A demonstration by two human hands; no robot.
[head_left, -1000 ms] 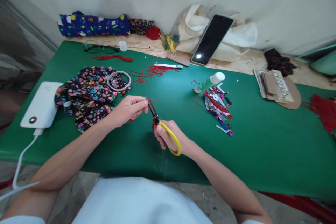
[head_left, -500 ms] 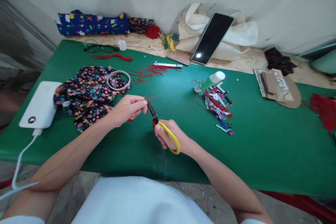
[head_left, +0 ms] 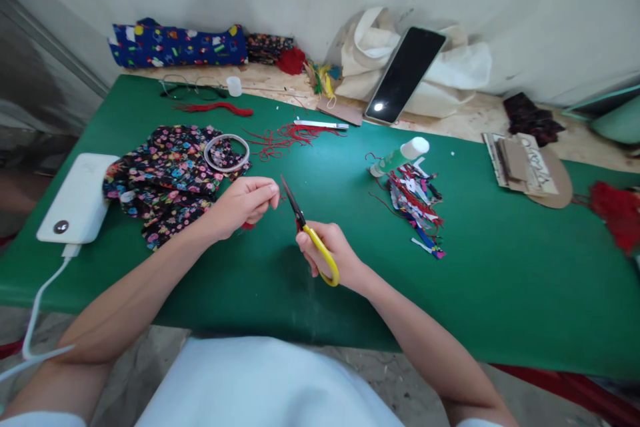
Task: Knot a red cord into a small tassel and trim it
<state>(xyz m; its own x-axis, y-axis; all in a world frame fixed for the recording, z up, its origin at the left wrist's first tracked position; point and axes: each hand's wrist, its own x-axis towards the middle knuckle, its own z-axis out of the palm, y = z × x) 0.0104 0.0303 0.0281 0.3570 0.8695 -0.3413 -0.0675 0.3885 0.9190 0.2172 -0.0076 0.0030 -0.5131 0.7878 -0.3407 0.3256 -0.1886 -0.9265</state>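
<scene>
My left hand (head_left: 250, 205) is closed in a pinch on red yarn (head_left: 248, 226); a small red tuft shows below the fingers and the rest is hidden in the palm. In my right hand (head_left: 327, 250) are yellow-handled scissors (head_left: 321, 250), their dark blades nearly together and pointing up and left, just apart from the left fingertips. Tiny red snippets (head_left: 283, 200) lie beneath the tips. Beside my left hand spreads a black floral cloth (head_left: 173, 180) with a roll of tape (head_left: 206, 155) on it. Loose red strands (head_left: 273, 145) lie beyond.
A glue stick (head_left: 397, 159) leans by a heap of fabric scraps and yarn (head_left: 415, 197). A phone (head_left: 407, 73) rests against cream cloth at the back. On the left is a white power bank (head_left: 80, 197) with a cable. Cardboard pieces (head_left: 525, 167) lie at right.
The scissors have drawn back to the right, away from my left fingertips. The short red strand end at the blades is no longer there, and red bits show below.
</scene>
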